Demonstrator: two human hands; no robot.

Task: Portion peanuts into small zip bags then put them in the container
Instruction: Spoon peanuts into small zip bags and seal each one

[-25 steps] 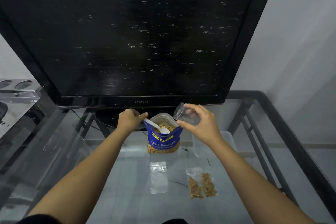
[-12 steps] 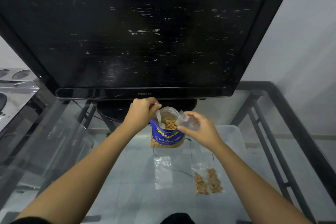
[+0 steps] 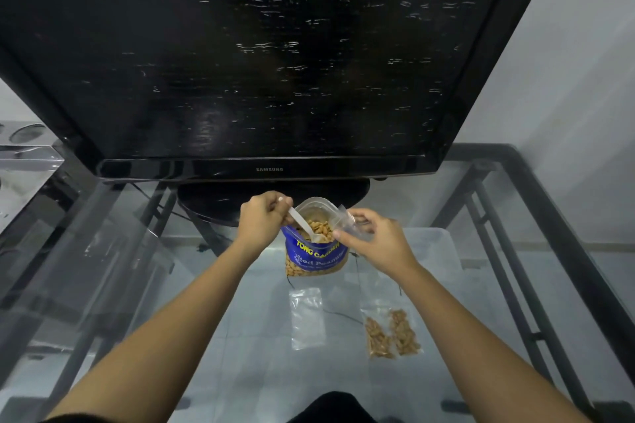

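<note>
Nearest, two filled clear zip bags of peanuts (image 3: 391, 333) are lying at five o'clock of the blue peanut pouch (image 3: 315, 252). Right hand (image 3: 374, 242) is pinching an open small clear zip bag (image 3: 347, 220) at the pouch's rim; left hand (image 3: 260, 218) is gripping a white plastic spoon (image 3: 302, 224), dipping inside.

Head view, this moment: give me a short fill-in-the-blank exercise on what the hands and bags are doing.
1. The left hand holds a white ____ dipped into the blue peanut bag.
2. The right hand pinches a small clear zip bag beside the peanut bag's ____.
3. On the glass table, the flat zip bag nearest the peanut bag is ____.
4. The two filled zip bags lie to the ____ of that flat bag.

Missing words: spoon; opening; empty; right
</note>
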